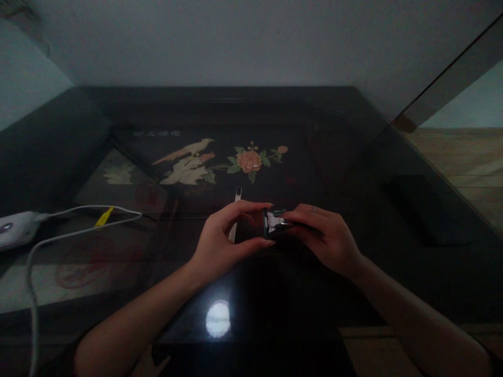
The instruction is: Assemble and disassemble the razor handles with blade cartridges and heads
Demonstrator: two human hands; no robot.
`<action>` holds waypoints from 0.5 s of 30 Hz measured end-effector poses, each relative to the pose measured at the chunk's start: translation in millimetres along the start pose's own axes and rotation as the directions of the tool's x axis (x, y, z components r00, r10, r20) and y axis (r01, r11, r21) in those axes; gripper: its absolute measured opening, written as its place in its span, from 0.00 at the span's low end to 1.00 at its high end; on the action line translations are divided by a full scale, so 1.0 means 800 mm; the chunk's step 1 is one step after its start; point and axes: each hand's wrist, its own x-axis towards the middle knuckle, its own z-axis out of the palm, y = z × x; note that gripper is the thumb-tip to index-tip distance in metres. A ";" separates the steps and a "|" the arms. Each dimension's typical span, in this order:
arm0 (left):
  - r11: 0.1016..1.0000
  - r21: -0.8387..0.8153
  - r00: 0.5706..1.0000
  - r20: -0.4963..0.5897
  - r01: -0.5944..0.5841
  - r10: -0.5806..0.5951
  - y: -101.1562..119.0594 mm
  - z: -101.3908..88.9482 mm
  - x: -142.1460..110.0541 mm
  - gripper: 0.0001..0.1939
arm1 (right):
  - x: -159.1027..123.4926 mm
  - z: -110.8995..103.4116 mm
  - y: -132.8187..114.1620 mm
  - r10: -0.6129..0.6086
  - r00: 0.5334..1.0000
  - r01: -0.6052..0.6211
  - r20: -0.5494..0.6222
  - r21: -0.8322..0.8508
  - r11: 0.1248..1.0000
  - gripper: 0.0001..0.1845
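My left hand (222,235) holds the dark, flat end of a small object with a shiny metal middle (274,222), thumb at its lower edge and index finger at its upper edge. My right hand (328,235) pinches the other end of this metal piece from the right; a ring sits on one finger. The object's exact kind cannot be made out in the dim light. Behind my left hand lies a narrow silver strip (238,195) with a dark slot near its top, partly hidden by the fingers.
The glossy dark table (314,303) bears a bird-and-flower picture (249,161). At left are a white device (18,229) and a pale cable (66,236) with a yellow tag (104,217). A dark flat object (426,209) lies at right. A wall (220,42) rises behind.
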 end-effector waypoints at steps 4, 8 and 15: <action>1.000 -0.001 1.000 -0.018 0.006 -0.006 -0.001 0.001 0.001 0.23 | 0.000 0.002 0.001 0.008 1.000 -0.008 -0.009 -0.016 1.000 0.09; 0.998 0.042 0.999 -0.037 0.037 -0.035 0.002 0.002 0.002 0.22 | 0.000 0.002 0.001 0.024 1.000 -0.024 0.004 -0.038 0.999 0.09; 0.999 0.022 0.998 -0.045 0.045 -0.044 0.005 0.005 0.003 0.21 | -0.001 0.005 -0.002 0.062 0.997 -0.064 -0.038 -0.035 0.997 0.09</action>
